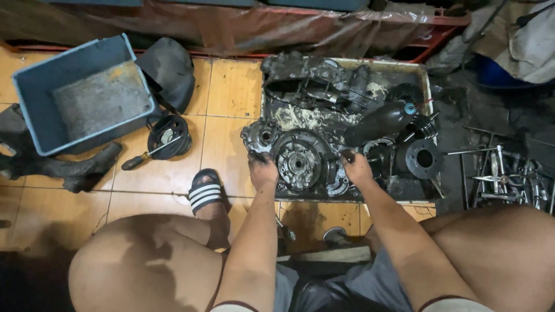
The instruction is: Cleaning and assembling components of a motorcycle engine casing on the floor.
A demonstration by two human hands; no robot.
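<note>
A greasy engine case with a round clutch assembly (298,160) lies at the front of a shallow metal tray (347,62). My left hand (263,169) grips the case's left edge, beside a small round housing (261,136). My right hand (355,167) rests on the case's right side, fingers curled on a dark part; what it pinches is too small to tell. A black plastic bottle with a blue cap (381,121) lies across the tray behind my right hand, next to a finned cylinder (425,124).
A blue plastic tub (34,110) stands at the left on the tiled floor, with a round black cover (169,136) and a screwdriver (139,159) beside it. Several metal tools (503,179) lie at the right. My sandalled foot (205,190) and bare knees are near the tray.
</note>
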